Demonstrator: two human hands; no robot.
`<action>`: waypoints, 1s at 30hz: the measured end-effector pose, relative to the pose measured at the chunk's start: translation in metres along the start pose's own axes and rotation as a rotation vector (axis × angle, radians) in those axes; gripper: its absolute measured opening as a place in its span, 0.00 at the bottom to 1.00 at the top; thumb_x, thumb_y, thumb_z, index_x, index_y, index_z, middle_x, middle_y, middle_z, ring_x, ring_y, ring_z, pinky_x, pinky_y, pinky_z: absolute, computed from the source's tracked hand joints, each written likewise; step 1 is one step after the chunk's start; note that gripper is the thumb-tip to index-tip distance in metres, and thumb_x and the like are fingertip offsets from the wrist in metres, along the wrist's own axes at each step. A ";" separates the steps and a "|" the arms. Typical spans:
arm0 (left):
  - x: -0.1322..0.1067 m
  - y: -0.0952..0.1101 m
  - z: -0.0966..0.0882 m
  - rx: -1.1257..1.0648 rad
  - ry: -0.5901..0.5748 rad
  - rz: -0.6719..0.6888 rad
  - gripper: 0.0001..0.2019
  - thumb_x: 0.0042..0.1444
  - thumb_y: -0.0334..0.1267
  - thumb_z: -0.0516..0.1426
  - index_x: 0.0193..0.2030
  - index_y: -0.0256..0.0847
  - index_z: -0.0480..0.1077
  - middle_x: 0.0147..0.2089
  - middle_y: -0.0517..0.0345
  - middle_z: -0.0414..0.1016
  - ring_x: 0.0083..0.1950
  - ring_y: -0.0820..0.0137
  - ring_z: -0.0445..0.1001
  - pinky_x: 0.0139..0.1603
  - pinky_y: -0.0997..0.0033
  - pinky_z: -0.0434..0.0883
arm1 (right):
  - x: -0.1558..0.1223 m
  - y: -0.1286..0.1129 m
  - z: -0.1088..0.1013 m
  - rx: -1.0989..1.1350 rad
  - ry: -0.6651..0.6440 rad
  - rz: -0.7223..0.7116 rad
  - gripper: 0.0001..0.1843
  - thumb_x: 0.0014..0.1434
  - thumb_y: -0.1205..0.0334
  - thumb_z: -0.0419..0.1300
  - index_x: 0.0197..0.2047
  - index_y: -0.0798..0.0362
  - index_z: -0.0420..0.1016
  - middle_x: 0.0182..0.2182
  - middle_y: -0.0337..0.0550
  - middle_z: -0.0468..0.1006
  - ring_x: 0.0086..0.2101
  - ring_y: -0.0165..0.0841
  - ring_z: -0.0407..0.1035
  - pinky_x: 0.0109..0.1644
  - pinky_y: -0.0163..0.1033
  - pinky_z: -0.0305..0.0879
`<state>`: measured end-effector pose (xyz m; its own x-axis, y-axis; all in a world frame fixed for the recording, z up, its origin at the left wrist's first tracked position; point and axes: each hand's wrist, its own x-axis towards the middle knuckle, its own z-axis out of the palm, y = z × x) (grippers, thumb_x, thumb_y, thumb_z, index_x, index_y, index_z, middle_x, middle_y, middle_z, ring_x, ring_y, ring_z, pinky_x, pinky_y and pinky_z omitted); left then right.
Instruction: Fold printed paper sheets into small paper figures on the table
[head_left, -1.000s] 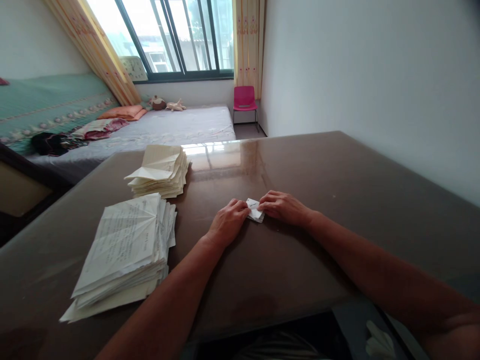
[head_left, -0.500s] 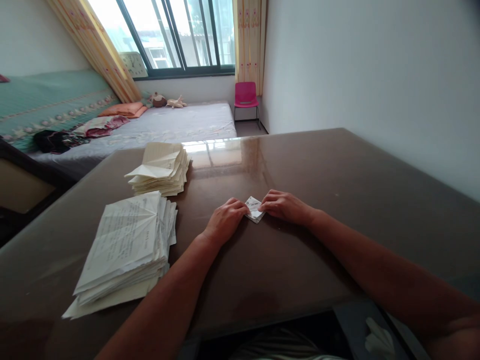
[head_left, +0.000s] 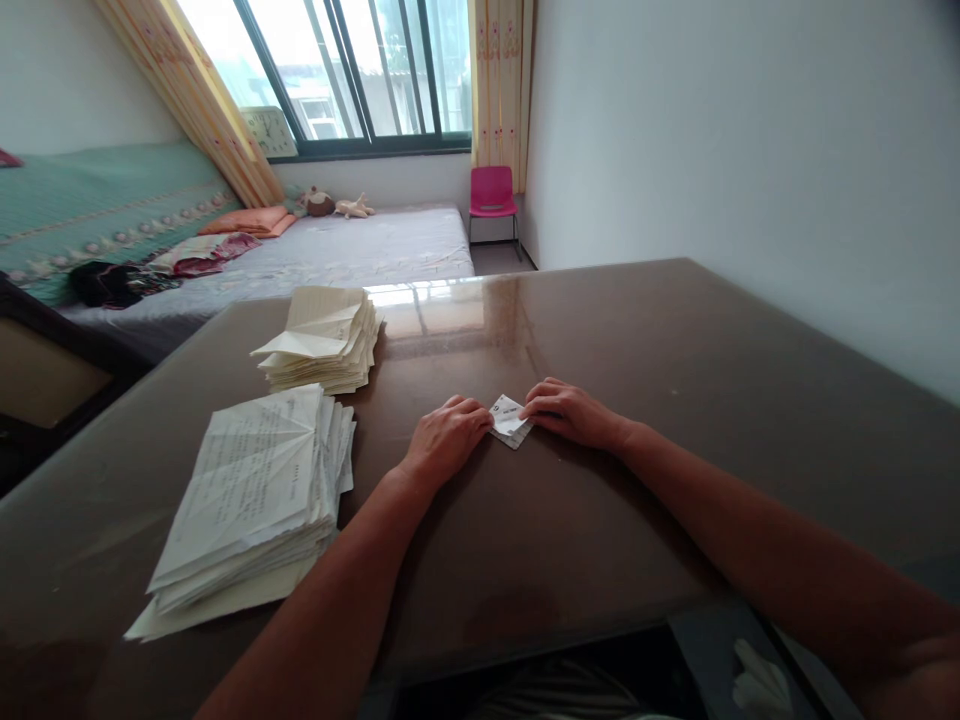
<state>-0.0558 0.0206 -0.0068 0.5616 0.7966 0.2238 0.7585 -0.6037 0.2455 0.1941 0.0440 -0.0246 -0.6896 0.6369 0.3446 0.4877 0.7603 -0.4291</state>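
Note:
A small folded white paper piece (head_left: 510,421) lies on the glossy brown table (head_left: 675,380). My left hand (head_left: 446,440) presses on its left side with curled fingers. My right hand (head_left: 574,413) pinches its right edge, fingers bent together. Both hands rest on the tabletop around the paper, which is mostly covered by my fingertips.
A stack of printed, creased sheets (head_left: 251,500) sits near my left forearm. A second pile of folded cream paper (head_left: 322,340) lies behind it. Beyond the table are a bed (head_left: 337,250), a pink chair (head_left: 491,195) and a window. A white wall runs along the right.
The hands have barely shifted; the small paper piece has turned slightly and my left fingers have slid a little off it to the left.

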 end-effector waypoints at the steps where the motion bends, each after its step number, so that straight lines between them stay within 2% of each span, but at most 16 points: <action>1: 0.000 0.000 0.000 -0.010 0.004 -0.017 0.09 0.62 0.42 0.52 0.39 0.49 0.74 0.43 0.61 0.76 0.46 0.70 0.69 0.40 0.74 0.68 | 0.001 0.000 0.001 0.021 0.011 0.028 0.12 0.64 0.59 0.53 0.42 0.49 0.78 0.39 0.45 0.76 0.41 0.34 0.67 0.49 0.40 0.64; 6: 0.000 -0.003 0.008 -0.100 0.037 -0.132 0.10 0.60 0.47 0.53 0.38 0.51 0.74 0.42 0.62 0.75 0.47 0.68 0.69 0.43 0.71 0.68 | 0.008 -0.004 0.011 0.047 0.077 0.217 0.13 0.64 0.58 0.53 0.36 0.53 0.76 0.34 0.44 0.75 0.38 0.33 0.66 0.46 0.38 0.63; 9: 0.002 -0.005 0.014 -0.149 0.046 -0.187 0.11 0.61 0.47 0.53 0.37 0.49 0.75 0.41 0.60 0.74 0.47 0.67 0.69 0.46 0.68 0.68 | 0.012 -0.008 0.016 0.006 0.087 0.303 0.13 0.64 0.58 0.53 0.33 0.53 0.75 0.32 0.43 0.74 0.37 0.33 0.65 0.44 0.37 0.61; 15: 0.009 0.000 0.019 -0.062 0.072 -0.269 0.13 0.61 0.47 0.52 0.34 0.44 0.74 0.41 0.55 0.71 0.44 0.65 0.68 0.45 0.66 0.68 | 0.021 -0.015 0.017 -0.111 0.051 0.436 0.11 0.61 0.59 0.54 0.30 0.53 0.72 0.29 0.41 0.72 0.33 0.31 0.64 0.38 0.35 0.57; 26: 0.018 0.007 0.019 0.055 0.010 -0.380 0.15 0.61 0.48 0.50 0.32 0.43 0.71 0.43 0.55 0.69 0.46 0.65 0.67 0.43 0.68 0.66 | 0.037 -0.020 0.012 -0.259 -0.115 0.520 0.13 0.61 0.56 0.52 0.30 0.53 0.72 0.30 0.43 0.72 0.33 0.31 0.65 0.37 0.34 0.54; 30: 0.019 0.008 0.016 0.075 -0.020 -0.390 0.16 0.61 0.49 0.50 0.32 0.43 0.71 0.44 0.55 0.69 0.47 0.65 0.67 0.43 0.69 0.66 | 0.041 -0.020 0.011 -0.314 -0.162 0.554 0.14 0.61 0.53 0.52 0.30 0.51 0.72 0.33 0.43 0.73 0.33 0.31 0.66 0.33 0.35 0.52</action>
<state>-0.0340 0.0313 -0.0162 0.2324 0.9665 0.1086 0.9377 -0.2523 0.2389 0.1507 0.0534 -0.0110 -0.3517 0.9361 0.0023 0.9099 0.3424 -0.2341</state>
